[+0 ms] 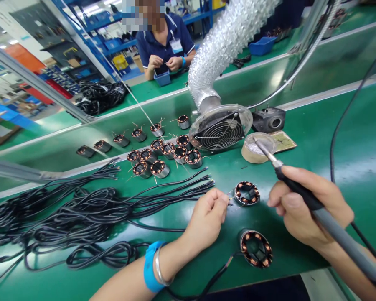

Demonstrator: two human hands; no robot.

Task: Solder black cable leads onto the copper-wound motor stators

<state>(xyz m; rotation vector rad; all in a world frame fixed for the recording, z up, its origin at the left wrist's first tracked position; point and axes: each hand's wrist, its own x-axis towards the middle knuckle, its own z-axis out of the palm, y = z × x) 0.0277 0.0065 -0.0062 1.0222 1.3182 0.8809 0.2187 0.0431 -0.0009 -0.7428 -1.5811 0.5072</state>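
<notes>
My left hand [208, 215] is closed in a pinch beside a motor stator [247, 193] with copper windings. Thin lead wires run from the stator to the fingertips, and a black cable [167, 229] passes under the hand; the exact grip point is partly hidden. My right hand [310, 205] is wrapped round the handle of a soldering iron [301, 190]. The iron's tip reaches into a round tub [253, 155] of pale material. Nearer to me lies a second stator [257, 249], joined to a black cable [217, 276].
Several stators [159, 168] stand grouped at the table's back edge. Bundled black cables [90, 209] cover the left side. A fume extractor [221, 131] with a silver hose [219, 50] stands behind the tub, near an iron holder [271, 120]. Across the bench sits another person [164, 39].
</notes>
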